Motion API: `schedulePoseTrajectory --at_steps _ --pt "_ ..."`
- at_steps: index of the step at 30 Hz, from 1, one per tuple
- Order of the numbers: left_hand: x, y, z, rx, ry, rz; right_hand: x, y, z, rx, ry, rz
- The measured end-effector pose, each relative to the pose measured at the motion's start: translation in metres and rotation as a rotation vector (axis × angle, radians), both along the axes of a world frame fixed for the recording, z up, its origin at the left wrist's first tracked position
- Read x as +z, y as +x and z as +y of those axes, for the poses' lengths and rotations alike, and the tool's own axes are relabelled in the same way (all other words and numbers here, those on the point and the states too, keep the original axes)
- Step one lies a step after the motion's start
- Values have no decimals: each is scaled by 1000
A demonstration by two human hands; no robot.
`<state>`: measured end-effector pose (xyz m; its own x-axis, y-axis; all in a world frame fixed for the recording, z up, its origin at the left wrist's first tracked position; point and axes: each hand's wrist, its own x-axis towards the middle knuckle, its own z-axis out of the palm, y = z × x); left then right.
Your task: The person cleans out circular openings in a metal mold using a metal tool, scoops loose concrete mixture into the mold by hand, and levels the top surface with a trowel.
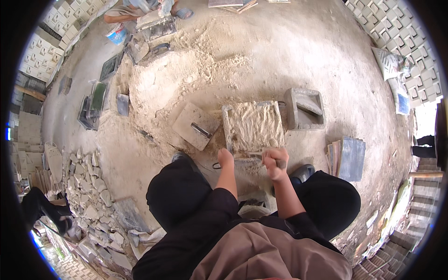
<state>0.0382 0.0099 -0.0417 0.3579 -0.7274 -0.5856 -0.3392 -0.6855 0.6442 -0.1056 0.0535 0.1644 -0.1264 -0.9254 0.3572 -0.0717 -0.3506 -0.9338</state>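
Note:
On the ground between my feet lies a square mould frame filled with pale, ridged, damp-looking powder mix. My left hand is closed at the near left corner of the frame; what its fingers grip, if anything, is hidden. My right hand is wrapped round a hand tool with a round-ended handle, just at the near right corner. A thin pale part of that tool seems to reach left along the near edge. Left of the frame lies a square plate with a dark bar handle.
A grey open box stands right of the frame, near leaning flat slabs. Loose powder is heaped at far left. Broken stone pieces lie at left. Another person's leg and a bucket are at the back left.

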Motion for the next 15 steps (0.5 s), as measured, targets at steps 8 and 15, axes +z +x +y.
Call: schedulePoseTrajectory --at_steps 8,15 --pt "10 -3 -7 54 14 26 -1 -3 -7 10 34 92" --pt "7 -9 -3 59 0 33 0 -7 0 20 95 52"
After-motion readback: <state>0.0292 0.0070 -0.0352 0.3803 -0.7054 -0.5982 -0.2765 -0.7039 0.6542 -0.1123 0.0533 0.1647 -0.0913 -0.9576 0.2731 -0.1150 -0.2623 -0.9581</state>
